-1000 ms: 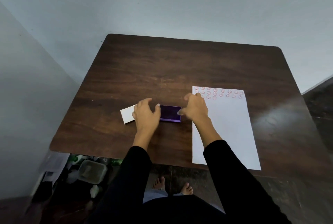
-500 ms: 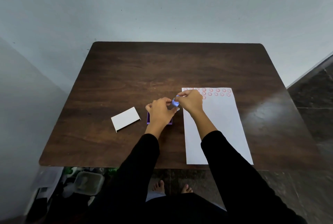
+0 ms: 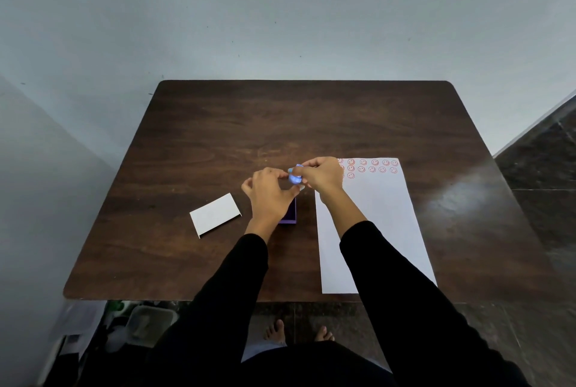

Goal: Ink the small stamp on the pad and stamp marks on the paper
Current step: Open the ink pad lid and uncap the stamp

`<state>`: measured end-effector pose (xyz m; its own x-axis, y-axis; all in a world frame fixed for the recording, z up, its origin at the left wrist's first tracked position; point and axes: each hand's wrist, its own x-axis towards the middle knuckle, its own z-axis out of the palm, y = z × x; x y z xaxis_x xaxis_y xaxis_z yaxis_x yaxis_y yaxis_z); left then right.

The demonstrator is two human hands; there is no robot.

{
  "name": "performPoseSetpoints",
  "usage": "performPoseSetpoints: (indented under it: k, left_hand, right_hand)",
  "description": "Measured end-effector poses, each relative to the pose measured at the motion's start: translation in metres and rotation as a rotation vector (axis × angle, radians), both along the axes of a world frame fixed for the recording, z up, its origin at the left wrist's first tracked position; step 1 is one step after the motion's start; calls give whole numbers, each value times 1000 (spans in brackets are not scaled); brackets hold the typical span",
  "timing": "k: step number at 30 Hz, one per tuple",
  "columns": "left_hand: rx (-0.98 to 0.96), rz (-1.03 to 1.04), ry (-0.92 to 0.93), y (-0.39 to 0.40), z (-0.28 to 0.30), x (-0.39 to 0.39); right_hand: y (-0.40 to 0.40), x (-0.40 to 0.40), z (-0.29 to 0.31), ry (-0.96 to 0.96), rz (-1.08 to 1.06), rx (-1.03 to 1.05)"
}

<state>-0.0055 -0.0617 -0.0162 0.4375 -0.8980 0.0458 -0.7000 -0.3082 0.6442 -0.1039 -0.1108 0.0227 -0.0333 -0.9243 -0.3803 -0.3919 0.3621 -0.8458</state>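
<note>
Standing at a dark wooden table [image 3: 218, 124], a person in black sleeves brings both hands together above its middle. The right hand [image 3: 322, 176] pinches one small stamp [image 3: 295, 177], a pale blue and white piece, between thumb and fingers, raised off the table. The left hand [image 3: 270, 196] meets it, fingertips curled in against the stamp; I cannot tell whether it truly grips it or only touches.

Below the left hand lies one purple ink pad [image 3: 290, 213], mostly hidden, only its right edge and near corner showing. To the left, well apart from the pad, lies one white card-like lid [image 3: 215, 215], face blank.

To the right lies one sheet of white paper [image 3: 383, 224], its near edge at the table's front edge. Red smiley-face marks [image 3: 372, 166] fill its far end in rows; about twelve are visible, and the right hand covers the left end of the rows, so the full count is uncertain. No writing or brand can be read anywhere.

Two bare feet [image 3: 296, 332] show on the floor beneath the table.
</note>
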Motion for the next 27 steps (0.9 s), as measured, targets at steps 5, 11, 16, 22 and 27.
performPoseSetpoints:
  k: [5, 11, 16, 22, 27]
  left_hand:
    - [-11, -16, -44, 2, -3, 1]
    - [8, -6, -46, 2, -3, 1]
    - [73, 24, 7, 2, 0, -4]
    - [8, -69, -31, 27, -13, -16]
    - [-62, -163, -153, 61, -33, -34]
  right_hand:
    - [-2, -1, -3, 67, 7, -51]
    - [-3, -4, -9, 24, 20, -78]
    - [-3, -8, -10, -49, 33, -59]
    - [-7, -22, 1, -426, -235, 132]
    - [-4, -37, 2, -1093, -338, 407]
